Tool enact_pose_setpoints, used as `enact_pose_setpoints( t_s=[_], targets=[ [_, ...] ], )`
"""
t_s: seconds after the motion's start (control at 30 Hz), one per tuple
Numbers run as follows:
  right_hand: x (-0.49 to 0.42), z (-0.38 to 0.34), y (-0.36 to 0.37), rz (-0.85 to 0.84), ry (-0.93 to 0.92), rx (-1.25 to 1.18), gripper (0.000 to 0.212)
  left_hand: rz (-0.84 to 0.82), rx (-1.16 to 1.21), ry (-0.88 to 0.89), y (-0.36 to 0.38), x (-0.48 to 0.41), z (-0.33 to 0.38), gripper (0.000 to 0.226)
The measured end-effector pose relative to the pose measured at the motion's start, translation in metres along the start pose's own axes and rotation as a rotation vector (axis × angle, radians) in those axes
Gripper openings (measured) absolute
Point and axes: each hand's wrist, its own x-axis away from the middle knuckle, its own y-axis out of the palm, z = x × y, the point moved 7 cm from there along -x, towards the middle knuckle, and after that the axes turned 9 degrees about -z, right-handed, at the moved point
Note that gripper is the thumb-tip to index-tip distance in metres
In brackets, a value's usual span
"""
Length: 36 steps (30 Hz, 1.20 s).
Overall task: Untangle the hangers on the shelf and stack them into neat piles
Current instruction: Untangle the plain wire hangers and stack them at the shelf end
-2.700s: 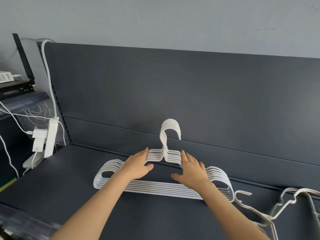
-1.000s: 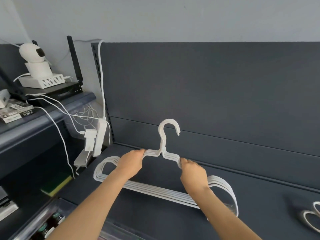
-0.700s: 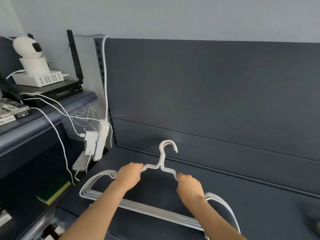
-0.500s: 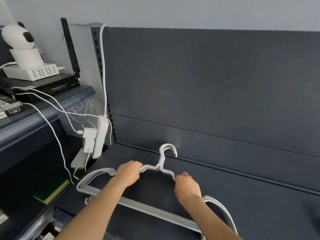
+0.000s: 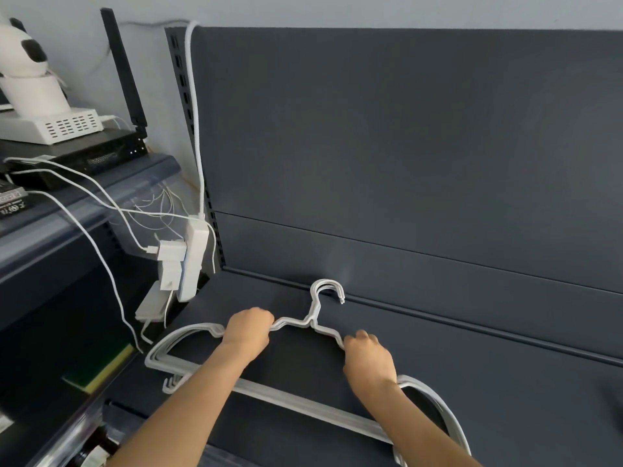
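Observation:
A stack of several white hangers lies on the dark shelf, hooks pointing at the back panel. My left hand grips the stack's left shoulder bar just left of the hooks. My right hand grips the right shoulder bar, fingers curled round it. The stack's left end reaches the shelf's left edge and its right end curves down past my right forearm. The hangers sit closely aligned with each other.
A white power strip with plugs hangs at the shelf's left upright, cables trailing from it. The neighbouring shelf on the left holds a white camera and a black router. The shelf surface continues to the right.
Both hands have closed on the hanger stack and carried it left across the shelf and down onto it. The view turned left, so the tangled hangers on the right dropped out of sight.

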Motion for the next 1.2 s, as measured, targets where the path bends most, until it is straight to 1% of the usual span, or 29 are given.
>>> enact_pose_setpoints(
  t_s=[0.17, 0.33, 0.37, 0.47, 0.53, 0.57, 0.7, 0.77, 0.93, 1.1, 1.2],
  targets=[
    [-0.001, -0.001, 0.0, 0.016, 0.011, -0.005, 0.028, 0.049, 0.018, -0.003, 0.002, 0.005, 0.0, 0.02],
    [0.003, 0.0, -0.002, 0.01, 0.049, 0.005, 0.027, 0.009, 0.087, 0.02, -0.005, 0.008, 0.0, 0.018],
    [0.003, 0.0, -0.003, 0.003, 0.055, 0.003, 0.027, -0.002, 0.107, 0.027, -0.006, 0.008, -0.001, 0.024],
    [0.006, 0.001, -0.007, -0.001, 0.041, -0.011, 0.023, -0.031, 0.132, 0.065, -0.007, 0.009, -0.002, 0.055],
    [0.011, 0.004, -0.011, 0.006, 0.005, -0.026, 0.027, -0.018, 0.136, 0.093, -0.011, 0.014, 0.001, 0.066],
    [0.015, 0.006, -0.013, 0.011, -0.017, -0.034, 0.033, -0.005, 0.144, 0.112, -0.013, 0.018, 0.003, 0.068],
    [0.035, 0.034, -0.025, 0.058, -0.063, -0.071, 0.063, 0.079, 0.231, 0.227, -0.028, 0.045, 0.029, 0.063],
    [0.048, 0.054, -0.03, 0.092, -0.064, -0.079, 0.071, 0.101, 0.234, 0.296, -0.036, 0.058, 0.053, 0.06],
    [0.077, 0.109, -0.034, 0.1, 0.007, -0.068, 0.069, 0.086, 0.186, 0.41, -0.051, 0.081, 0.118, 0.06],
    [0.109, 0.164, -0.034, 0.105, 0.083, -0.063, 0.065, 0.047, 0.161, 0.455, -0.06, 0.096, 0.175, 0.057],
    [0.133, 0.197, -0.034, 0.122, 0.106, -0.066, 0.063, 0.057, 0.149, 0.478, -0.065, 0.109, 0.211, 0.056]
  ],
)
